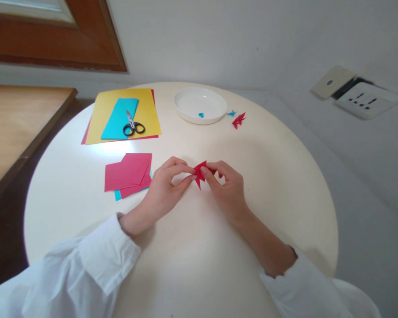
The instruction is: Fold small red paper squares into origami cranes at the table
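Observation:
Between my two hands is a small red folded paper crane (200, 171), with pointed tips sticking out above and below. My left hand (169, 185) pinches its left side between thumb and fingers. On the other side, my right hand (226, 185) grips it with the thumb in front and the curled fingers behind. The fingertips hide part of the folds. Left of my left hand lie several red paper squares (128, 172), with blue paper (118, 195) showing from underneath.
Black-handled scissors (132, 126) rest on folded blue paper (114, 123) over yellow sheets (94, 130). A white dish (199, 120) holds a blue scrap (201, 115). Right of it are a small blue crane (231, 113) and red folded cranes (239, 120). The round table (285, 185) meets the wall behind.

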Available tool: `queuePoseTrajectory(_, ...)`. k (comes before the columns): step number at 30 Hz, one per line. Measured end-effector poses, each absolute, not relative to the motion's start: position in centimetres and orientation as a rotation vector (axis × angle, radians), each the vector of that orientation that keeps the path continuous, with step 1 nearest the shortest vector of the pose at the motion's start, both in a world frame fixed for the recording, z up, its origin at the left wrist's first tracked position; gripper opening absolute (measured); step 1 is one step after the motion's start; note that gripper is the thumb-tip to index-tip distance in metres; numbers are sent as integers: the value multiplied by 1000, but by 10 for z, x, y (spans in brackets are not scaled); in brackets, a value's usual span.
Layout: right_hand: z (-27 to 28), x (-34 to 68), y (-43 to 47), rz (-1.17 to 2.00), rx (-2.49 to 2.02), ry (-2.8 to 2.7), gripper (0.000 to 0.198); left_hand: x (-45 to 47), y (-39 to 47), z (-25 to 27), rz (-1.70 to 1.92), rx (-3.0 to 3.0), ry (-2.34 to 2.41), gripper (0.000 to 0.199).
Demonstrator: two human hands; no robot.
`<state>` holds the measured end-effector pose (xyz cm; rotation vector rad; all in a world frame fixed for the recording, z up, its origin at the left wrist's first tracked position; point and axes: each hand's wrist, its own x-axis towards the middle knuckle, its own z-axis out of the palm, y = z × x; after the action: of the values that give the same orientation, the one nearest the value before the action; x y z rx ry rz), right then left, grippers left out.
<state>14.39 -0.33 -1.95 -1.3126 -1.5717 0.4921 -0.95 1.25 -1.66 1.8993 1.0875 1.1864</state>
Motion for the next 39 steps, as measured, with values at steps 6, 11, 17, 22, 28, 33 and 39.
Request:
queuePoseTrajectory(6,-22,144,-3,463,-1307,-1611,12,-10,13,-19,1251,1927,1076,10)
queuePoseTrajectory(11,-24,144,-2,503,-1299,-1616,10,-10,11,-19,1226,1943,1064,14)
queuePoseTrajectory(17,-21,142,-2,656,-1324,-1532,8,-11,12,-19,1210,1927,1101,13)
queuePoseTrajectory(22,-20,142,-1,750,-1311,-1490,8,-10,12,-19,1215,1895,1127,12)
queuePoseTrajectory(28,-20,141,-1,788,-1325,-1430,8,-10,11,-18,1221,1927,1129,16)
queuePoseTrajectory(33,-19,142,-1,750,-1328,-1429,7,-11,12,-17,1270,1986,1087,15)
queuePoseTrajectory(39,-18,142,-1,740,-1308,-1448,9,-10,13,-17,1276,1901,1103,17)
